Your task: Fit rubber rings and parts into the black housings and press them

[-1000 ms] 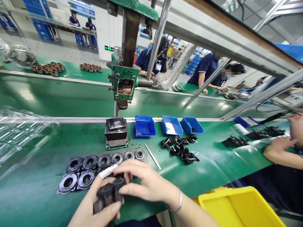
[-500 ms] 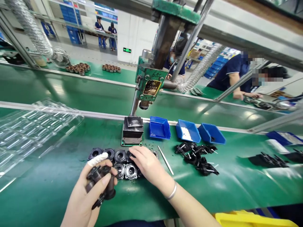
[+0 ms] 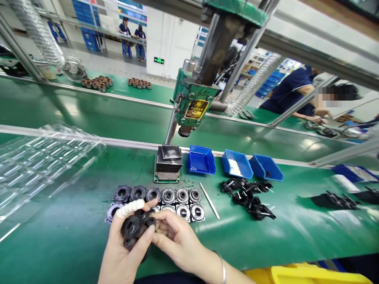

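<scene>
My left hand (image 3: pixel 122 252), with white wrapping on one finger, is closed around a bunch of black cylindrical parts (image 3: pixel 132 227) with ringed, open ends. My right hand (image 3: pixel 180 240) meets it from the right, its thumb and fingers pinched on one of these parts at the bunch's edge; the fingertips are partly hidden. Just beyond both hands, round black housings (image 3: pixel 182 195) with ringed centres stand in two rows on the green bench. Some of the nearer row is covered by my hands.
Behind the rows stands a green press (image 3: pixel 192 104) over a black block (image 3: pixel 168 161). Blue bins (image 3: pixel 202 159) line the back. A white stick (image 3: pixel 209 200) and black assemblies (image 3: pixel 247 197) lie rightward. Clear plastic trays (image 3: pixel 50 157) are left, a yellow crate (image 3: pixel 314 274) front right. People work beyond.
My right hand has drawn back from the housing rows to the bunch in my left hand. The left hand has shifted slightly right, and more of the housings show.
</scene>
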`<move>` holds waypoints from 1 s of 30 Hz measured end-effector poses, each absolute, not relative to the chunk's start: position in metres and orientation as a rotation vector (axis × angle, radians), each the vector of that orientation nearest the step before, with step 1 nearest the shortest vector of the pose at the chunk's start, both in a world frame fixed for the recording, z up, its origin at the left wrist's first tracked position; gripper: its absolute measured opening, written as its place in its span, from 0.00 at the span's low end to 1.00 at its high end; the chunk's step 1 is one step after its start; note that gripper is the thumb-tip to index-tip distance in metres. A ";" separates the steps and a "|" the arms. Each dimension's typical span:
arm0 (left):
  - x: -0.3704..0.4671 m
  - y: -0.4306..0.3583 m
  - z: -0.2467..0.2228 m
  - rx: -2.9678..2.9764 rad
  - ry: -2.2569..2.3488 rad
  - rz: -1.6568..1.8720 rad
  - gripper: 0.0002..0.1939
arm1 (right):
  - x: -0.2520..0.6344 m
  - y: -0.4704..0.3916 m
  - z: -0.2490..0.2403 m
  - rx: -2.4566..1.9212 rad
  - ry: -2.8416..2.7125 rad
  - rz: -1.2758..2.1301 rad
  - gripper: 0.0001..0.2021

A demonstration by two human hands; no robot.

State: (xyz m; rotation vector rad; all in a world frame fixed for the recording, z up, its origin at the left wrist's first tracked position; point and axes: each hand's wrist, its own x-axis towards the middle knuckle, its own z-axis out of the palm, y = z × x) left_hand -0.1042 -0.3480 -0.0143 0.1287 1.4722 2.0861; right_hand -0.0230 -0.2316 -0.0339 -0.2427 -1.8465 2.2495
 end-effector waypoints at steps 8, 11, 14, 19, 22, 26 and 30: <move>-0.123 -0.357 -0.007 -0.139 1.431 2.284 0.24 | -0.045 -0.204 -0.014 -0.383 -1.768 2.238 0.14; -0.132 -0.358 -0.002 -0.184 1.473 2.355 0.22 | -0.058 -0.196 -0.010 -0.386 -1.933 1.934 0.12; -0.135 -0.356 0.000 -0.156 1.404 2.372 0.22 | -0.069 -0.207 -0.012 -0.478 -1.772 2.172 0.14; -0.134 -0.355 -0.002 -0.060 1.257 2.370 0.24 | -0.078 -0.234 -0.022 -0.581 -1.402 2.221 0.16; -0.134 -0.356 -0.009 -0.071 1.306 2.304 0.26 | -0.077 -0.237 -0.027 -0.556 -1.457 2.038 0.12; -0.136 -0.356 -0.017 -0.114 1.407 2.223 0.24 | -0.070 -0.232 -0.024 -0.334 -1.864 1.633 0.06; -0.143 -0.354 -0.011 -0.151 1.414 2.276 0.20 | -0.065 -0.221 -0.017 -0.291 -1.977 1.536 0.06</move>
